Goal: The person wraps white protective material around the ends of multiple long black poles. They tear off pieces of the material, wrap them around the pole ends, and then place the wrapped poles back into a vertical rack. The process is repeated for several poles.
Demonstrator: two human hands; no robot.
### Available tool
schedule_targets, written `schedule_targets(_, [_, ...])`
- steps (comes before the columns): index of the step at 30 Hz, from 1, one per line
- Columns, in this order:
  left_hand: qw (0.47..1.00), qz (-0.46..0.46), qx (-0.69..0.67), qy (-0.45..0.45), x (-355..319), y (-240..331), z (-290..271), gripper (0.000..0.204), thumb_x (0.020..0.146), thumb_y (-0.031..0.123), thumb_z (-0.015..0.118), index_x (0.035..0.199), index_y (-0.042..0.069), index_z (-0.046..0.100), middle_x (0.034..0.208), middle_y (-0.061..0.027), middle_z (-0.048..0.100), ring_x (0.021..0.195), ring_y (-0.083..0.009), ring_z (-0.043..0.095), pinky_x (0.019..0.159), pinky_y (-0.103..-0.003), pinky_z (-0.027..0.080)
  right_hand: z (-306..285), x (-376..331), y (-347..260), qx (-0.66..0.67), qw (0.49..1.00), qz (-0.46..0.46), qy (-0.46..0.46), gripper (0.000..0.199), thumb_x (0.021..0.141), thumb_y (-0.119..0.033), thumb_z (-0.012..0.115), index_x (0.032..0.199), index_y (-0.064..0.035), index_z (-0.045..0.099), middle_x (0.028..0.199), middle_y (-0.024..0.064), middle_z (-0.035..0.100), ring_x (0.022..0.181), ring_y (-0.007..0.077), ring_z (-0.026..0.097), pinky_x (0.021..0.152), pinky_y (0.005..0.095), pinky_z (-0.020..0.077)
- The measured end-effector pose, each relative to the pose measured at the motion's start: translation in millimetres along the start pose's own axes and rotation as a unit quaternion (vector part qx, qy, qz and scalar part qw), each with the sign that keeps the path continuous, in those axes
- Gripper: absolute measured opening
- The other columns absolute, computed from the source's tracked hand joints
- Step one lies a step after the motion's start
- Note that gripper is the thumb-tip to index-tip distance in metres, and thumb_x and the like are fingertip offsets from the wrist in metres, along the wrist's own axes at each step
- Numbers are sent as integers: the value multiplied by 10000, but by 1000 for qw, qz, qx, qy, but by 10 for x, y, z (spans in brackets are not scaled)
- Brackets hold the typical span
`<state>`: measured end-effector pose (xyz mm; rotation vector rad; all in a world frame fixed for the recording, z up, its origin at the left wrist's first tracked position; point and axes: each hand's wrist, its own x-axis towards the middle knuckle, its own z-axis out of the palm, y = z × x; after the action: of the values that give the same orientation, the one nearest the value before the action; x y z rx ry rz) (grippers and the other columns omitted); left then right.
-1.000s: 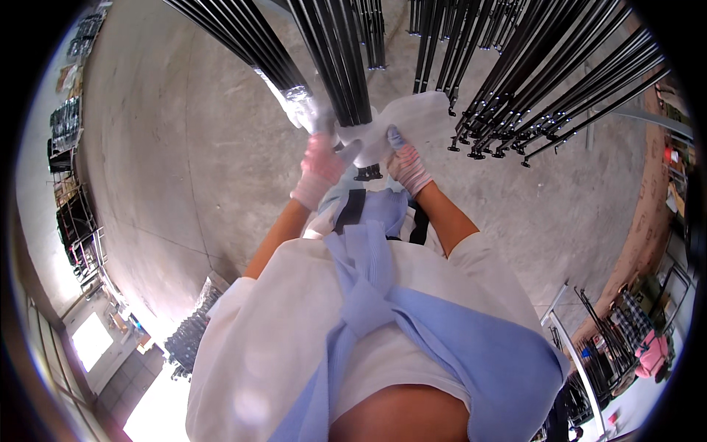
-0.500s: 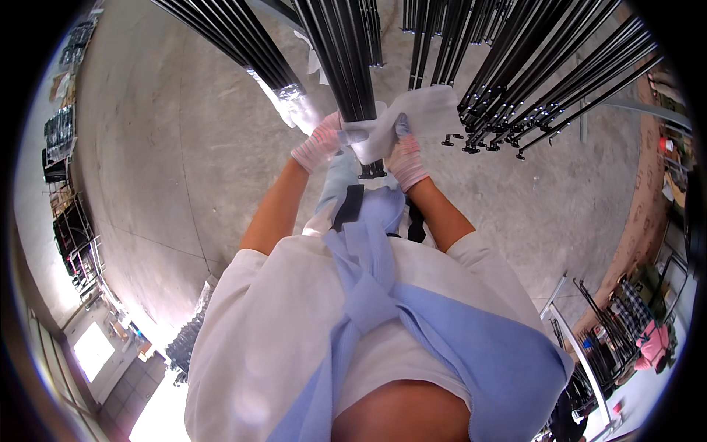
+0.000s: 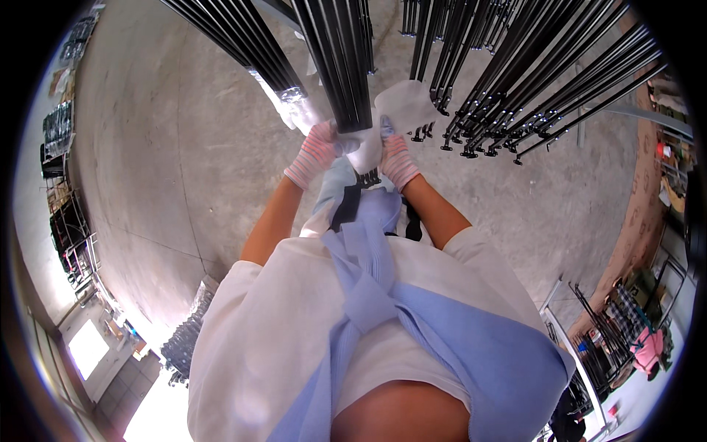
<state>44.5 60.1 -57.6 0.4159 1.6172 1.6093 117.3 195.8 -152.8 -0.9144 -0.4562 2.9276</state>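
The fingers of the left hand (image 3: 318,153), in a pink-and-white striped knit glove, are curled shut around the lower end of a bundle of black rods (image 3: 340,66), with a white cloth (image 3: 401,110) pressed between glove and metal. The right hand (image 3: 398,158), gloved the same way, closes on the same white cloth just beside the left hand, its fingertips tucked into the fabric at the foot of the bundle. The cloth bunches between both hands and spreads upward to the right of the rods. A clear plastic wrap (image 3: 293,103) clings to a neighbouring bundle of rods (image 3: 243,44) just left of the left hand. More black rods with small clamps (image 3: 530,81) hang in rows to the right, well apart from the hands. Bare forearms lead down to a white short-sleeved shirt (image 3: 280,339) with a pale blue garment (image 3: 471,346) tied across it. A grey concrete floor (image 3: 162,169) lies below, with dark racks (image 3: 62,214) along its left edge.
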Motion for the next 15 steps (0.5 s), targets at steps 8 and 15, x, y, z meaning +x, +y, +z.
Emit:
schedule_targets(8, [998,-21,43,35,-19,66,33,296,710,2,526,1006,-10,520,903,-16,565,812,-74,505,724,-235,425,-230,-55,-91,-81,995,0,-56,350,787,-198,504,1096,-37,464,1069,87,505,973,187,490,871,291,354])
schedule_targets(15, [989,-47,-141,-23,37,3,-8,375,729,82,565,1091,31,478,948,-12,543,826,-73,480,733,-219,402,-516,-375,-307,-582,753,-252,-177,342,773,-157,506,1097,-50,484,1039,75,530,930,179,508,846,272,366])
